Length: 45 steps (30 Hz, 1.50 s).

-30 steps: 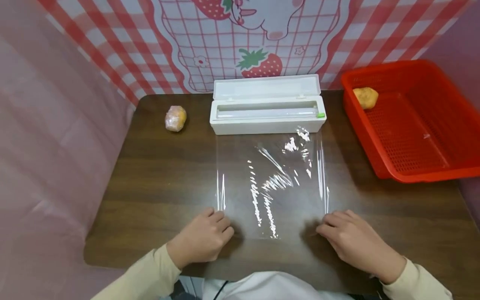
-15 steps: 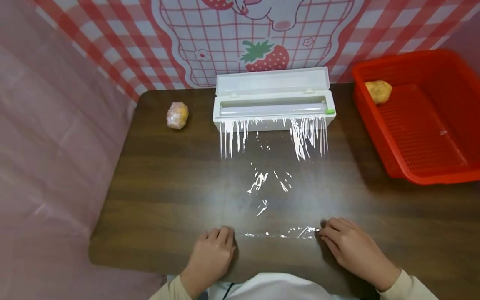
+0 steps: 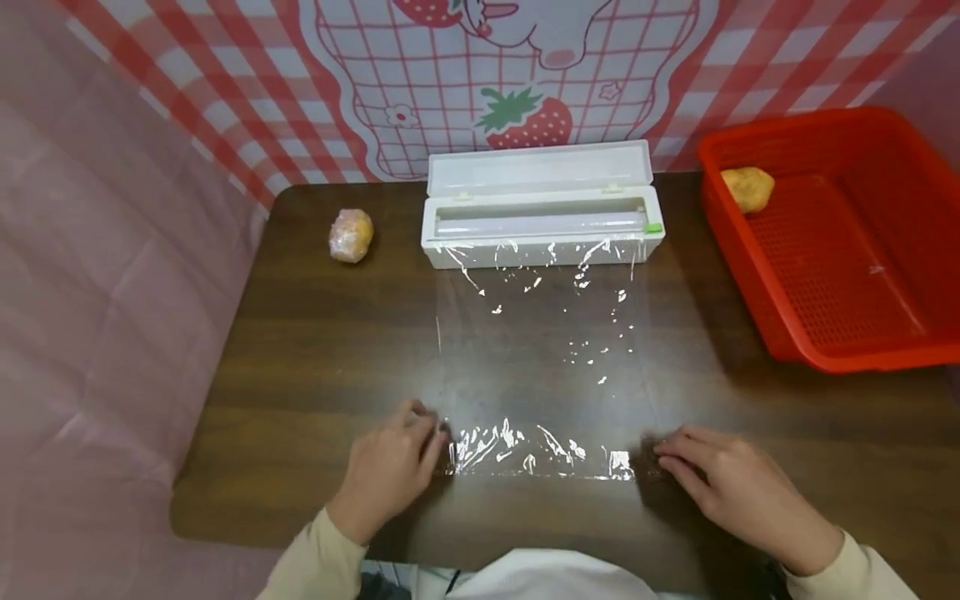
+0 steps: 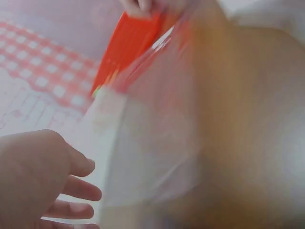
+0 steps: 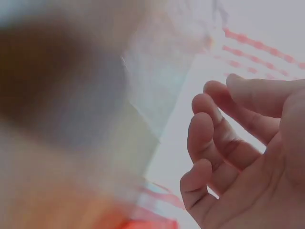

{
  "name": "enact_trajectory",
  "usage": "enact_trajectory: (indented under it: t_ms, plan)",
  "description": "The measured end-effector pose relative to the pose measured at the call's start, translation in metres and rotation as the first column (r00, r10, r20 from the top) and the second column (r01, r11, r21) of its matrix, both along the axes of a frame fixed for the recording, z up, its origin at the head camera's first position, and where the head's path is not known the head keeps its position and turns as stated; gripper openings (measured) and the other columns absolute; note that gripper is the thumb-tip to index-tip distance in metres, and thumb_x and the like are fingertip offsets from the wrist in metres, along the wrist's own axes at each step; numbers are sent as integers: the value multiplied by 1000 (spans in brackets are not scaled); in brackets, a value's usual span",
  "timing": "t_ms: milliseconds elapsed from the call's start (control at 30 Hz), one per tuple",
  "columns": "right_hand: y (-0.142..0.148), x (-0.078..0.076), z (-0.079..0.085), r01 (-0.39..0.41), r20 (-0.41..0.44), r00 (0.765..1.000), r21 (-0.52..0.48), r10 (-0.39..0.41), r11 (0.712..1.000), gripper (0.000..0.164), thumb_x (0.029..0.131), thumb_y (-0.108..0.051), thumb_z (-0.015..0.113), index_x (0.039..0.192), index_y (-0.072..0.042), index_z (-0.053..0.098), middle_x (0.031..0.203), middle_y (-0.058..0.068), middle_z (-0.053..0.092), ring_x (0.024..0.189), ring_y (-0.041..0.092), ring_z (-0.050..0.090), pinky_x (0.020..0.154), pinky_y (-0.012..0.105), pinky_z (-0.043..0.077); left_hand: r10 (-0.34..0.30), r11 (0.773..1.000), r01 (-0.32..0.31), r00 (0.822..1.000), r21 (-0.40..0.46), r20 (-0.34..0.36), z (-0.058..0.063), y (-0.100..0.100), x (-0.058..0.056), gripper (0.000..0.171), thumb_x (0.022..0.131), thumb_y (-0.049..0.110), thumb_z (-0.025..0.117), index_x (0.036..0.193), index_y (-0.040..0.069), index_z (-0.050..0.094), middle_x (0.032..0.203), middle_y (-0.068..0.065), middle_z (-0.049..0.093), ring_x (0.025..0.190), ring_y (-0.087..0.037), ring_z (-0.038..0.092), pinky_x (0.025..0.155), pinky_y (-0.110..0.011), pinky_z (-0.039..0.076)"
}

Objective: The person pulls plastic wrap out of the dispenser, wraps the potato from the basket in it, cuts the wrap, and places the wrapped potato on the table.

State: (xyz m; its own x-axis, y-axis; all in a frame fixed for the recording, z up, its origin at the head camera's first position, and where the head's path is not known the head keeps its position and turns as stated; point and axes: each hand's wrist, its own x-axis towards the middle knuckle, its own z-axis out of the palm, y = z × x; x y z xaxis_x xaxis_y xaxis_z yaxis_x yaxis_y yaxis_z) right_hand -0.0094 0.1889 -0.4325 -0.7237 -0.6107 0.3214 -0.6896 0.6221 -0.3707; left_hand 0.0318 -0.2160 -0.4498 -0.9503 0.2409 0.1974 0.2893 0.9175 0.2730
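Clear film [image 3: 543,367]: laying-out, seemingly (toward table's [image 3: 315,358] near edge).
Your left hand [image 3: 388,471], right hand [image 3: 735,483]: slack, empty.
Yellow lump [image 3: 750,190]: likely fetch next.

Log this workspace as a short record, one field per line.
Left hand: fingers parted, by the film's near left corner
Right hand: by its near right corner; pinch unclear
Clear film: drawn from dispenser toward the person
White dispenser: lid open
Wrapped item: on table, left of dispenser
Red basket: holds one yellowish lump
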Motion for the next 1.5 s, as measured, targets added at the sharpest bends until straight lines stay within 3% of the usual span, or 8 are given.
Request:
enact_trajectory:
  t_ms: [100,167,300,400,767,967,1167,1500]
  plan:
    - [-3,-33,16,91,13,996,-29,-90,995,12,92,-20,74,99,-10,76,89,-7,67,74,11,62,64,31,51,58,998,-58,998,33,-22,9,-21,-49,21,91,24,74,104,7,76,105,-10,66,80,-24,65,54,-36,55]
    - [-8,-57,24,187,97,979,-63,-181,980,25,83,-4,78,108,-3,74,94,3,68,79,19,63,67,34,50,107,991,-106,994,78,-20,12,-32,-83,28,93,23,71,115,6,73,113,-14,65,97,-31,64,67,-48,57]
    - [-21,-101,35,365,353,882,-92,-312,926,39,95,-11,67,130,5,61,109,20,64,93,35,62,81,46,50,192,970,-191,981,153,4,11,-38,-136,48,97,22,62,141,3,57,136,-20,56,120,-39,55,88,-57,51]
    - [-28,-119,48,403,439,830,-45,-344,914,48,99,-19,61,139,6,51,115,27,59,103,41,58,89,57,46,202,964,-202,979,172,14,13,-31,-156,53,99,23,59,147,2,49,146,-22,47,128,-41,49,98,-57,46]
    - [-21,-182,139,316,406,797,352,-447,881,81,98,-41,60,154,7,26,145,38,39,124,54,42,102,72,34,100,995,-99,994,-27,47,62,11,-212,68,105,54,38,157,12,35,165,-20,18,151,-39,16,112,-59,31]
    - [33,-241,155,269,430,753,489,-498,830,83,98,-36,59,156,7,18,141,37,40,111,50,44,94,70,41,88,993,-78,990,-94,111,80,37,-228,72,104,60,32,161,16,25,168,-16,8,153,-37,6,117,-56,23]
    - [73,-295,135,167,420,783,568,-459,806,90,96,-38,66,157,5,15,151,39,28,127,56,34,101,74,32,77,989,-60,990,-136,120,84,49,-229,73,104,61,33,162,18,22,168,-16,7,153,-37,6,117,-59,22]
    - [73,-297,122,219,366,806,547,-465,808,74,96,-21,65,154,6,28,143,41,36,117,54,39,100,72,35,70,993,-56,989,-106,134,89,50,-217,73,103,59,39,163,21,21,168,-14,7,154,-35,5,117,-61,18]
